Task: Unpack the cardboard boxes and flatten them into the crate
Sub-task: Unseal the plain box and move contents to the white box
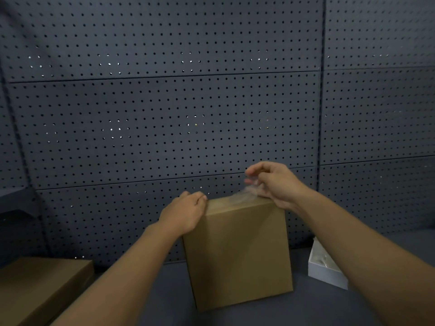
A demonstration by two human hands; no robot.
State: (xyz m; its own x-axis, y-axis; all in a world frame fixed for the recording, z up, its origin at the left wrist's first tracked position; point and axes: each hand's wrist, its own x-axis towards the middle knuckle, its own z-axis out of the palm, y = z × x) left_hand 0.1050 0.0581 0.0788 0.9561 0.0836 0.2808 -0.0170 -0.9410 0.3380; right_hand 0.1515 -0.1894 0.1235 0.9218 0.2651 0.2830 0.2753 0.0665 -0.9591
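1. Dark pegboard wall (164,114) fills the background; below it a dark grey bench (247,314) carries everything
2. Upright cardboard box (237,252) stands on end mid-bench, just in front of the wall, top seam facing up
3. Left hand (186,212) grips the box's top left corner, fingers curled over the edge, steadying it
4. Right hand (273,184) is at the top right edge, thumb and fingers pinching a strip of clear tape (244,194) that lifts off the seam; pinch is blurred, so how firm it is cannot be told
5. Handling, as judgement: box looks light and fairly stiff, plain corrugated board; standing on a narrow end it will likely tip if the tape is pulled sideways, so the left-hand brace matters
6. Best hold looks like the top corners or the side walls, not the flaps; board creases easily if squeezed mid-panel
7. Tape is thin, stretchy, likely to tear or stick to fingers; a pull low and along the seam probably works better than straight up
8. Contents unknown, box not yet open
9. Second cardboard box (40,285) lies flat at the left, well apart, untouched
10. White box (327,267) sits right of the upright one, near it, partly hidden by the right forearm; something shiny inside, too unclear to name
11. Crate is not in view
12. Nothing stands between the hands and the seam; the wall close behind limits room to tilt the box back
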